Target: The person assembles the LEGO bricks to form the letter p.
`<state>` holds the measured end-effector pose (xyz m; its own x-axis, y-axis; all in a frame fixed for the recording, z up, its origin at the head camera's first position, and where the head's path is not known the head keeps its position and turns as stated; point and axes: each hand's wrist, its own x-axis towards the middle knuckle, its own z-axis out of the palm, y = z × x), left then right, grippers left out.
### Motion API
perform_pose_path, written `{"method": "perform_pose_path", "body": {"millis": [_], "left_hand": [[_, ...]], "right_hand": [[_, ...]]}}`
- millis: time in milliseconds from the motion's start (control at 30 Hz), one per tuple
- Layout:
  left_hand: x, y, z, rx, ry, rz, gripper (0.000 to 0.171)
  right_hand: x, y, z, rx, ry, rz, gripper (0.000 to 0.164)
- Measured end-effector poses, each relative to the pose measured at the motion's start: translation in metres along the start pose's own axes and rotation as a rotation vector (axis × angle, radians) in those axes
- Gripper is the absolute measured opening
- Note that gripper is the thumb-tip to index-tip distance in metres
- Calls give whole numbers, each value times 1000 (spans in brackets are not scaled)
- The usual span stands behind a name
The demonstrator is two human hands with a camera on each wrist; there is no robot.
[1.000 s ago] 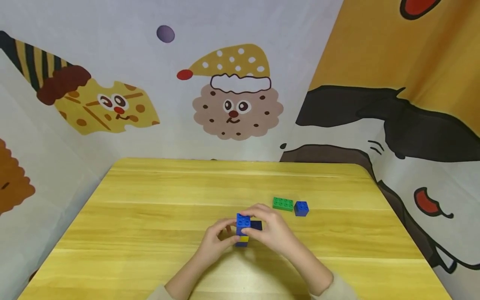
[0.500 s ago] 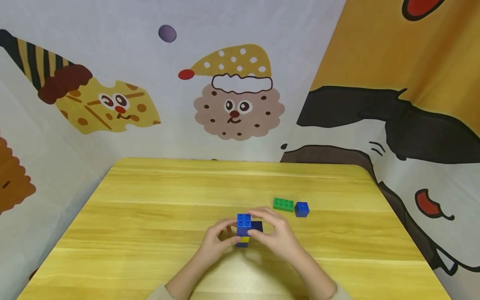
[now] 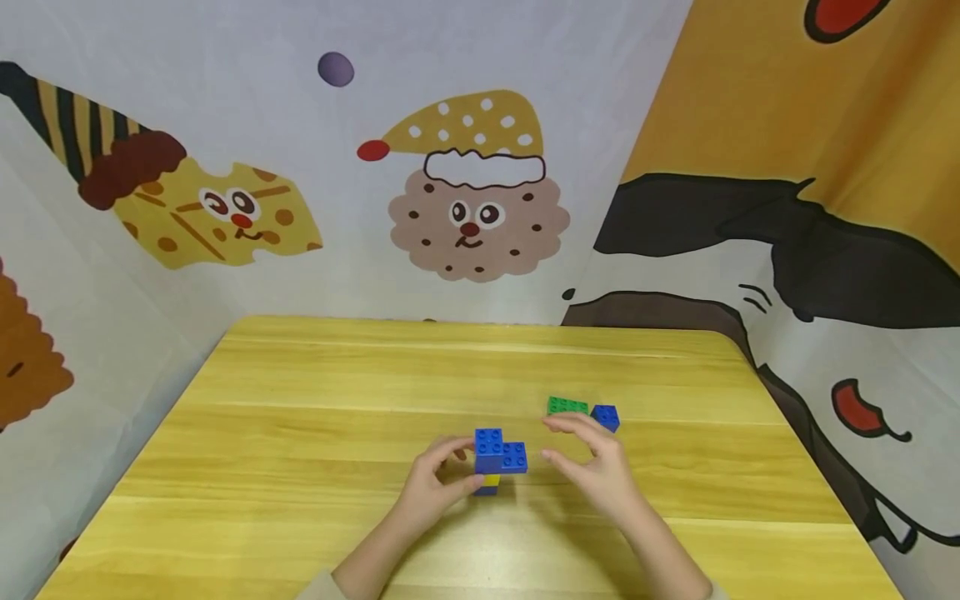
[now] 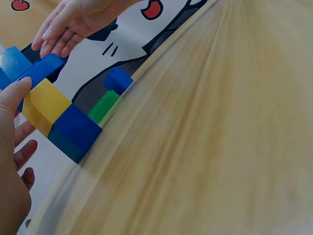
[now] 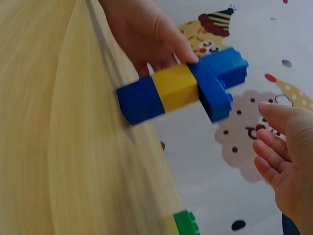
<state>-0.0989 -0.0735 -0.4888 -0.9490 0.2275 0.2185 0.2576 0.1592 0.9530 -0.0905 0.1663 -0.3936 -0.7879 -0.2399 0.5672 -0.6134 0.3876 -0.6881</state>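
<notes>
A small tower of toy building blocks stands upright on the table. Its bottom is a blue block (image 5: 140, 101), with a yellow block (image 5: 175, 87) above that. A longer, flat blue block (image 3: 514, 457) lies across the yellow one and juts out to the right. On its left end sits another blue block (image 3: 488, 451), studs up. My left hand (image 3: 431, 479) holds the tower from the left, thumb in front and fingers behind. Off to the tower's right, my right hand (image 3: 600, 467) is apart from it, fingers loosely bent and holding nothing.
A green block (image 3: 567, 405) and a loose blue block (image 3: 605, 417) lie side by side beyond my right hand, whose fingers partly overlap them in the head view. The wooden table (image 3: 337, 375) ends at a cartoon-printed cloth (image 3: 330, 283).
My right hand has let go of the tower's upper blocks and moved right, uncovering the jutting blue block. The left hand keeps its hold in the same place.
</notes>
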Motion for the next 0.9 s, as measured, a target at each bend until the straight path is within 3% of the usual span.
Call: {"method": "perform_pose_path", "body": {"millis": [667,900], "left_hand": [[1,9,10,-54,59,52,42],[1,7,11,-51,56,81,39]], "right_hand": [[-7,50,-36,-90,133,71,36],[-17,97,-43,-143,134,128,37]]}}
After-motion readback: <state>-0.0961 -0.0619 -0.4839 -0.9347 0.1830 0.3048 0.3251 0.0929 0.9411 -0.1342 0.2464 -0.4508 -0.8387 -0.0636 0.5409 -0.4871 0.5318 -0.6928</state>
